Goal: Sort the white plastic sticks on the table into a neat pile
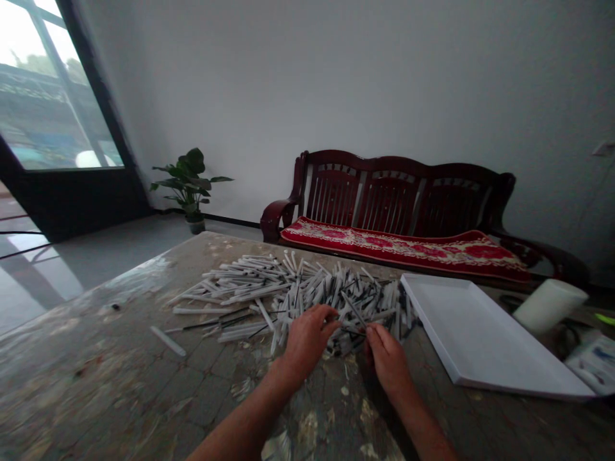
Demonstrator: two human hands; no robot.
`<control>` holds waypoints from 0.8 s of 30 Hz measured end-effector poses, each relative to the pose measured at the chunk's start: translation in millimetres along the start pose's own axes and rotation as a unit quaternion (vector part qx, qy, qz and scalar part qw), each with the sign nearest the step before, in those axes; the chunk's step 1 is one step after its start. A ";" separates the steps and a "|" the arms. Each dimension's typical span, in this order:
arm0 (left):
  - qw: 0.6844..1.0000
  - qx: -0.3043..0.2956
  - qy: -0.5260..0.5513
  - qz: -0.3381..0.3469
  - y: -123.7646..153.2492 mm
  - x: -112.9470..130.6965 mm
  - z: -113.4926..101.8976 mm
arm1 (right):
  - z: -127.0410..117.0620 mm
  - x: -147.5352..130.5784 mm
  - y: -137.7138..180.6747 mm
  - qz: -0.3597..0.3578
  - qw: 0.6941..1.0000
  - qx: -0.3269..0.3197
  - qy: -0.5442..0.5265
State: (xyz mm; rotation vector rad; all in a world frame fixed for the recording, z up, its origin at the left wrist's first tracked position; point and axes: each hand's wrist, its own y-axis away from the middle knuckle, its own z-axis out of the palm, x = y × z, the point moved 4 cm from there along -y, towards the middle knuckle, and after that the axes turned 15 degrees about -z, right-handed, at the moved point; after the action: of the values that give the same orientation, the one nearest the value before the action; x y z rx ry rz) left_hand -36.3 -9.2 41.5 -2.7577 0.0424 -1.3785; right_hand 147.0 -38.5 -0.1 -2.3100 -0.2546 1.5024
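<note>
A broad heap of slim white and translucent tubes (259, 282), mixed with thin dark rods, lies on the table in front of me. At the heap's near edge is my left hand (310, 336), its thumb and index finger bent but apart, with nothing visible between them. My right hand (387, 358) is closed in a pinch on the lower end of a thin grey stick (354, 310), which slants up and left over the heap. The stick's exact kind is not clear, and the right hand's lower fingers are hidden.
A shallow white tray (494, 333) lies right of the heap. Beyond it are a white roll (550, 306) and a white box (596, 362). One loose tube (168, 341) lies left. Behind the patterned table (120, 384) stands a wooden bench (389, 198); a potted plant (192, 182) is farther left.
</note>
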 end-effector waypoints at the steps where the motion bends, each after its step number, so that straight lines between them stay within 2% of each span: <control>1: 0.997 0.030 -0.066 0.005 -1.5 -1.6 -13.9 | -0.2 4.7 0.0 0.016 1.000 0.009 -0.017; 3: 0.984 0.069 -0.166 -0.008 -5.2 -9.4 -38.3 | 1.1 11.4 -0.2 0.037 0.998 0.015 -0.052; 7: 0.964 0.065 -0.249 -0.070 -11.5 -36.2 -63.2 | 5.0 13.9 0.2 0.052 0.995 0.011 -0.086; 12: 0.959 0.030 -0.264 -0.096 -18.3 -58.9 -61.0 | 7.8 12.2 2.2 0.074 0.994 0.003 -0.077; 16: 0.964 0.027 -0.243 -0.107 -24.4 -62.5 -57.6 | 8.3 11.3 3.3 0.061 0.997 -0.001 -0.051; 18: 0.979 0.046 -0.172 -0.103 -25.7 -58.3 -55.3 | 7.4 7.8 3.8 0.029 0.999 -0.003 -0.018; 20: 0.993 0.057 -0.027 -0.098 -25.2 -51.7 -49.3 | 5.6 1.6 4.5 -0.017 0.999 -0.006 0.033; 21: 0.991 0.052 0.069 -0.105 -24.4 -48.6 -44.5 | 4.7 -2.1 5.1 -0.042 0.997 -0.008 0.060; 22: 0.976 0.032 0.176 -0.121 -23.5 -46.1 -38.0 | 4.1 -5.7 5.7 -0.065 0.994 -0.011 0.083; 23: 0.946 0.000 0.287 -0.149 -22.4 -44.1 -29.9 | 3.7 -9.1 6.4 -0.085 0.991 -0.015 0.102; 24: 0.903 -0.035 0.386 -0.186 -21.0 -42.3 -21.2 | 3.5 -12.2 7.1 -0.103 0.988 -0.019 0.116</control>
State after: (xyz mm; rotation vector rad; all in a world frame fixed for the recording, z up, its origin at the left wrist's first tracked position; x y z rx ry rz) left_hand -78.6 13.0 21.8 -2.1333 -0.4236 -2.5202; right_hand 138.5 -48.6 6.0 -2.3787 -0.4440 1.1275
